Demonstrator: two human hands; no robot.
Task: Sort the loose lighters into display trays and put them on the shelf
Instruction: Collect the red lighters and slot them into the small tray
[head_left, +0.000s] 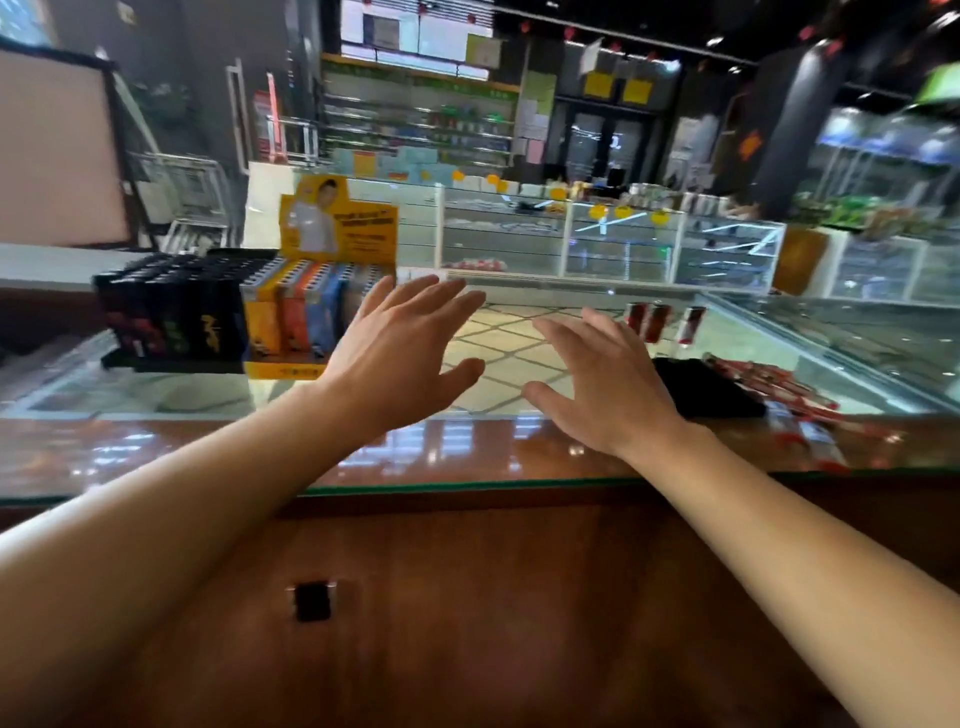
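Observation:
Both my hands reach out over a glass counter top (498, 358), fingers straight and spread, holding nothing. My left hand (400, 348) hovers just right of a yellow display tray (291, 322) filled with orange and blue lighters. A black tray (171, 312) of dark lighters stands to the left of the yellow one. My right hand (602, 374) is left of a black tray (711, 389), which is partly hidden behind it. Loose red lighters (769, 384) lie on the glass at the right, and three red ones (660, 319) stand upright behind my right hand.
The counter has a glossy wooden front edge (467, 452) and a wooden panel with a small black lock (311, 601) below. Glass display cabinets (613, 249) and shop shelves (415, 119) fill the background. A grey ledge (47, 267) runs at the left.

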